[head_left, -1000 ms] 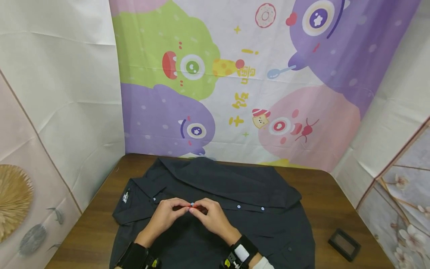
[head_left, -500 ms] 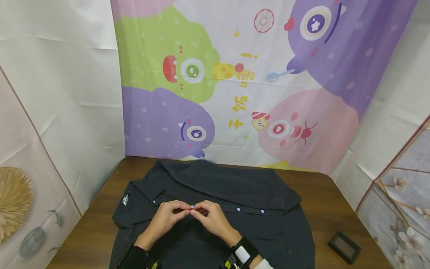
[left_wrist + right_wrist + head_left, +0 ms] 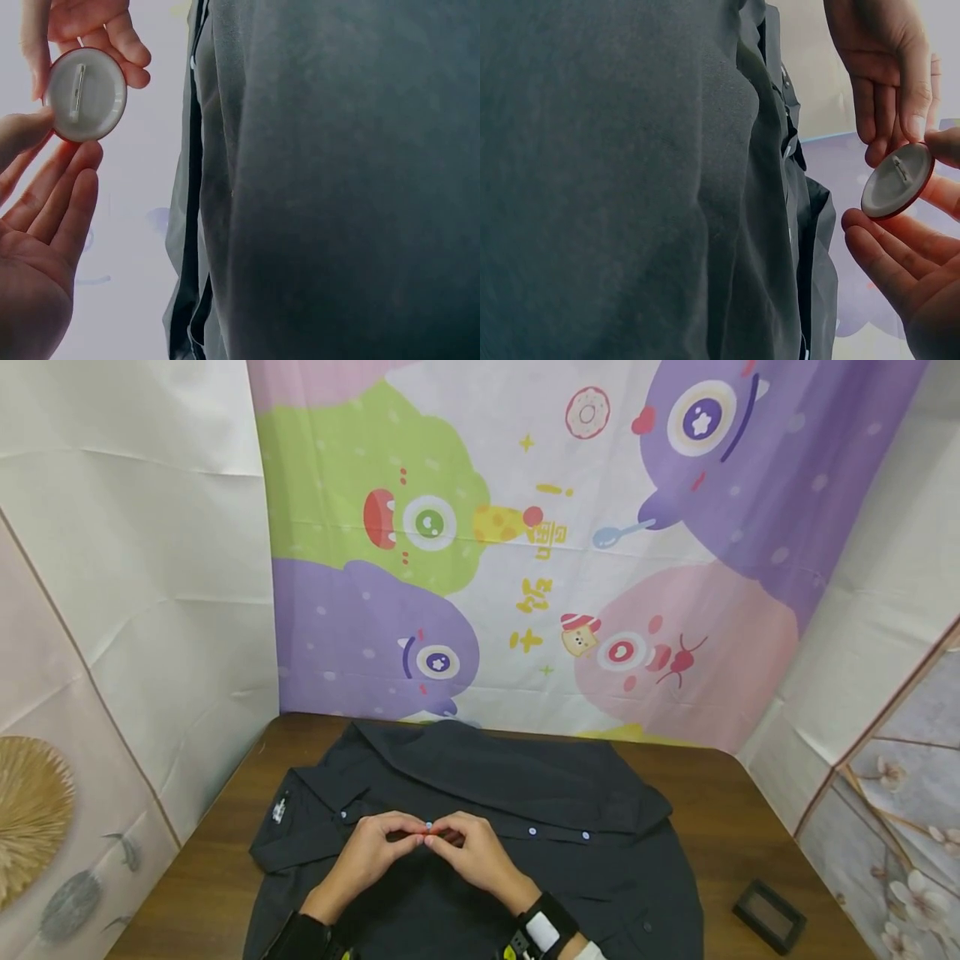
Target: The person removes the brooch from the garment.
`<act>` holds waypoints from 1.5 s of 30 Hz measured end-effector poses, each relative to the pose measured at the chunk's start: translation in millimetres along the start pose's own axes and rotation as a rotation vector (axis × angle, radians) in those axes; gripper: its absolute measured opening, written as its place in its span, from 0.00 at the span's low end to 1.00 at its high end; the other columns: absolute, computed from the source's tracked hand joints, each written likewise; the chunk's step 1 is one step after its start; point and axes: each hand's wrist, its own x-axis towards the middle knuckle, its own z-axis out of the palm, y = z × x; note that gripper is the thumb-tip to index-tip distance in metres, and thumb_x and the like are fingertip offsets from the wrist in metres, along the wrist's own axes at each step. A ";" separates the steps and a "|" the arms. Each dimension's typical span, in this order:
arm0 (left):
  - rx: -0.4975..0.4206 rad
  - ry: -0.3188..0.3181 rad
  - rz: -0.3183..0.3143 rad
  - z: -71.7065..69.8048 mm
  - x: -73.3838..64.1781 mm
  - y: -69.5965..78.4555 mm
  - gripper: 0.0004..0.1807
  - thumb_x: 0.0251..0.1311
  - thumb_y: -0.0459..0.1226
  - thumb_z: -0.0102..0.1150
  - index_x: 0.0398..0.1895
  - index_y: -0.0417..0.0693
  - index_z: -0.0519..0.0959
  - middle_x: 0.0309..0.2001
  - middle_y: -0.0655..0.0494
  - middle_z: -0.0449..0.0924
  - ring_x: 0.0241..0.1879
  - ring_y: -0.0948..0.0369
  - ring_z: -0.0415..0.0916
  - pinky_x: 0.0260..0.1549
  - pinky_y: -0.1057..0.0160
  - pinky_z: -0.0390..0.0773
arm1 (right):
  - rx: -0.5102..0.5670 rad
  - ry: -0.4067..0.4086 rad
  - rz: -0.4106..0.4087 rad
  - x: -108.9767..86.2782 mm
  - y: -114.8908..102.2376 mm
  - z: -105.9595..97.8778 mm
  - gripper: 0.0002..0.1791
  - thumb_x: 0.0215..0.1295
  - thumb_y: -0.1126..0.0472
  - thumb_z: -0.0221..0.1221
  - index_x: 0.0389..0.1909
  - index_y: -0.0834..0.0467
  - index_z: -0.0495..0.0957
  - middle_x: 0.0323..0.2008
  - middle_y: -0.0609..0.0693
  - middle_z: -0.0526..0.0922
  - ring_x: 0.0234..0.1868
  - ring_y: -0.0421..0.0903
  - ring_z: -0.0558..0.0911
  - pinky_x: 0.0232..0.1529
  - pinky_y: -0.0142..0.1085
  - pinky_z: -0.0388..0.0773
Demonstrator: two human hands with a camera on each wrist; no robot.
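Between both hands is a round pin badge (image 3: 96, 105), its pale back facing the wrist cameras, with a metal pin across it and a red rim. In the head view only a thin red edge shows at the fingertips. My left hand (image 3: 367, 850) pinches one side of the badge (image 3: 885, 191) with thumb and fingers. The opposite side is pinched by my right hand (image 3: 472, 852). Both hands are above a dark shirt (image 3: 525, 893) spread on the table, which has pale buttons (image 3: 532, 832). The front of the badge is hidden.
The brown wooden table (image 3: 716, 810) reaches back to a cartoon-printed cloth (image 3: 517, 693). A small dark rectangular frame (image 3: 769, 917) lies at the right. White cloth walls (image 3: 150, 593) stand at the sides. A white patch (image 3: 280, 810) shows on the shirt's left part.
The head view has tilted slightly upward, so the table and hands appear a little lower. Both hands still pinch the badge over the shirt.
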 end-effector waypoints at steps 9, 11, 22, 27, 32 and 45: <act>0.016 0.002 0.006 -0.1 0.5 -0.1 0.07 0.51 0.32 0.70 0.34 0.50 0.88 0.35 0.59 0.88 0.38 0.67 0.83 0.39 0.67 0.83 | 0.015 -0.012 0.013 1.0 -1.2 -1.4 0.10 0.65 0.56 0.63 0.39 0.58 0.85 0.37 0.52 0.87 0.34 0.39 0.85 0.35 0.25 0.81; 0.019 0.000 0.002 -0.3 0.3 0.6 0.07 0.51 0.32 0.70 0.34 0.50 0.88 0.35 0.59 0.88 0.38 0.67 0.83 0.40 0.66 0.83 | 0.020 -0.014 0.018 0.7 -0.9 -1.3 0.10 0.65 0.56 0.63 0.39 0.58 0.85 0.37 0.52 0.87 0.34 0.39 0.85 0.35 0.25 0.81; 0.036 -0.009 -0.013 1.9 -0.7 1.3 0.06 0.51 0.33 0.71 0.33 0.50 0.88 0.36 0.59 0.87 0.39 0.65 0.84 0.41 0.66 0.82 | 0.037 -0.032 0.052 0.8 -1.2 -1.9 0.09 0.63 0.56 0.64 0.38 0.58 0.85 0.38 0.52 0.88 0.34 0.40 0.86 0.36 0.26 0.81; 0.036 0.006 0.015 3.0 -0.8 1.7 0.05 0.50 0.33 0.71 0.32 0.49 0.88 0.35 0.59 0.87 0.38 0.63 0.84 0.41 0.65 0.83 | 0.059 -0.036 0.071 0.3 -1.9 -2.9 0.09 0.62 0.57 0.65 0.38 0.58 0.84 0.37 0.53 0.88 0.33 0.39 0.85 0.35 0.26 0.81; 0.035 0.033 0.057 3.9 -0.7 0.9 0.06 0.48 0.32 0.72 0.31 0.48 0.88 0.34 0.60 0.87 0.38 0.66 0.83 0.40 0.68 0.82 | 0.072 -0.048 0.080 0.9 -1.7 -3.3 0.09 0.62 0.58 0.65 0.39 0.59 0.84 0.38 0.53 0.87 0.33 0.37 0.84 0.36 0.26 0.80; 0.058 -0.045 -0.038 3.2 -1.2 1.6 0.06 0.51 0.34 0.71 0.33 0.52 0.88 0.36 0.61 0.87 0.40 0.65 0.83 0.44 0.63 0.82 | 0.057 -0.078 0.091 1.6 -0.4 -8.8 0.10 0.56 0.58 0.69 0.36 0.58 0.85 0.36 0.53 0.87 0.32 0.34 0.81 0.36 0.26 0.80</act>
